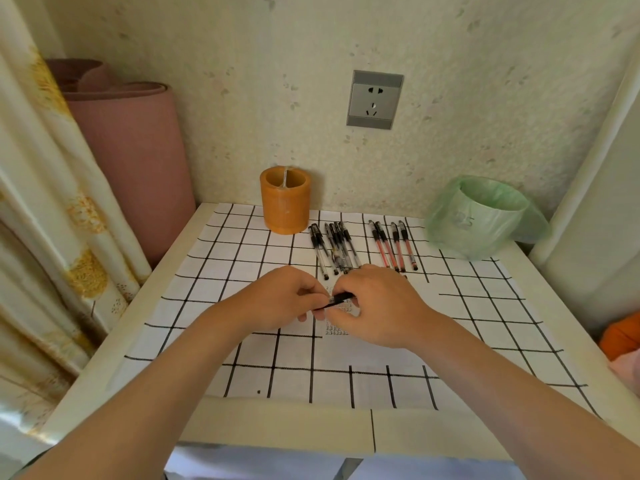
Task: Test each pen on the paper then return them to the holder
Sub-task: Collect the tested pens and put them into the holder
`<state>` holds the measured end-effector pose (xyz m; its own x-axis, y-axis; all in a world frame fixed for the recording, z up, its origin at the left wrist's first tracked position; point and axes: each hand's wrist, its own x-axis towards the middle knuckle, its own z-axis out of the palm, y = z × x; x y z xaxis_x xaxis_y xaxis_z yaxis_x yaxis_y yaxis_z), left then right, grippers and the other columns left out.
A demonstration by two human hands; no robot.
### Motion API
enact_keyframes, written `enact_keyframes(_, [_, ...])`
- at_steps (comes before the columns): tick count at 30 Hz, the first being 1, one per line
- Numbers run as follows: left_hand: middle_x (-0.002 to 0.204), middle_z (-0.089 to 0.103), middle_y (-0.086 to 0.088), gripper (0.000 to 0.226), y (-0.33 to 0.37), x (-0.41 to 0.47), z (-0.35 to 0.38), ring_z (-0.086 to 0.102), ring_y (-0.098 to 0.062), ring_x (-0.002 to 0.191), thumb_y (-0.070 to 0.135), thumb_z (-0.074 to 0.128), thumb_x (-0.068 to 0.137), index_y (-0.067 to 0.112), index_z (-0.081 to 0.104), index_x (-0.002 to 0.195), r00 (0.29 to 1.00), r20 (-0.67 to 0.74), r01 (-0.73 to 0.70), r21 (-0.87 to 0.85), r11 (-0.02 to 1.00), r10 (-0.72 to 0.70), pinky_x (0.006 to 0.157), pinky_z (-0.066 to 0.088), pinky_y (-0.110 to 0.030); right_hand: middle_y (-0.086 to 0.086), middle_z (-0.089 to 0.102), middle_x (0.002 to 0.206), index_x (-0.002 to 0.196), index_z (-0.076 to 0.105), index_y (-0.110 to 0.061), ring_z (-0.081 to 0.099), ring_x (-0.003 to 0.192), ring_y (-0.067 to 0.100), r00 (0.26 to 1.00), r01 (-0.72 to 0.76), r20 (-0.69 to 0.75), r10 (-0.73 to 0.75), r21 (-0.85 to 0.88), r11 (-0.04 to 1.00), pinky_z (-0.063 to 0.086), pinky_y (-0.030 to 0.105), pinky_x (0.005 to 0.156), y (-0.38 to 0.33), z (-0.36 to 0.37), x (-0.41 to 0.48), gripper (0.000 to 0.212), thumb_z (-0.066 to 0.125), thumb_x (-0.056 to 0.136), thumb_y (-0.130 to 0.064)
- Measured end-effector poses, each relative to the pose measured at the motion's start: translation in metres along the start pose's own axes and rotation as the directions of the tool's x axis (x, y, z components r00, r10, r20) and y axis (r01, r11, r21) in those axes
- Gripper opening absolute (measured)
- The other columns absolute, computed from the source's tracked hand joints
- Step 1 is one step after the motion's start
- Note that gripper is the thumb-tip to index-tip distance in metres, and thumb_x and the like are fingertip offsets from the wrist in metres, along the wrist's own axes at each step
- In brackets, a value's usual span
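Both my hands meet over the middle of the table and hold one black pen (337,301) between them. My left hand (284,297) pinches its left end and my right hand (377,306) grips the other end. Under them lies a white paper (363,351) with small written marks. Behind the hands, several black pens (332,247) lie side by side, and several red pens (393,244) lie to their right. The orange cylindrical holder (285,200) stands at the back of the table with no pens showing in it.
The table (277,431) carries a white sheet with a black grid. A bin lined with a green bag (481,216) sits at the back right. A pink rolled mat (131,161) and a curtain (45,202) stand on the left. A wall socket (374,98) is above.
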<state>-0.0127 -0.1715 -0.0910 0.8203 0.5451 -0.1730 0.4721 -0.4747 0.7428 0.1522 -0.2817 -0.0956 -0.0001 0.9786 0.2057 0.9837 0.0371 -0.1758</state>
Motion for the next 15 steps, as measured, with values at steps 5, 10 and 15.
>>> enact_keyframes(5, [0.081,0.076,-0.009,0.013,0.007,-0.006,0.001,0.065,-0.007,0.071,0.026,0.072,0.089,0.016,0.08,0.091,0.991,0.131,0.043,-0.16,0.986,-0.022,0.074,0.055,-0.024,-0.007,0.041,0.041,0.046,0.046,-0.02,0.044,0.048,0.013,0.997,0.035,-0.054,-0.046,-0.188,0.981,0.029,0.028,0.053,-0.014,0.003,0.002,0.07,0.044,0.064,-0.088])
enact_keyframes(10, [0.089,0.077,-0.009,0.015,0.007,-0.008,0.0,0.068,-0.01,0.079,0.025,0.072,0.089,0.013,0.08,0.093,0.983,0.176,0.081,-0.223,0.971,-0.042,0.076,0.056,-0.022,-0.002,0.024,0.034,0.041,0.039,-0.011,0.024,0.037,0.015,0.996,-0.011,-0.094,-0.003,-0.147,0.989,0.023,0.023,0.041,-0.024,0.004,0.001,0.064,0.053,0.064,-0.069])
enact_keyframes(15, [0.09,0.077,-0.008,0.015,0.006,-0.006,-0.001,0.068,-0.01,0.079,0.024,0.071,0.09,0.012,0.079,0.093,0.983,0.175,0.1,-0.244,0.965,-0.058,0.08,0.058,-0.026,0.001,0.029,0.034,0.044,0.045,-0.01,0.03,0.036,0.014,0.993,-0.062,-0.108,0.048,-0.13,0.99,0.034,0.023,0.039,-0.026,0.009,0.003,0.056,0.054,0.066,-0.061])
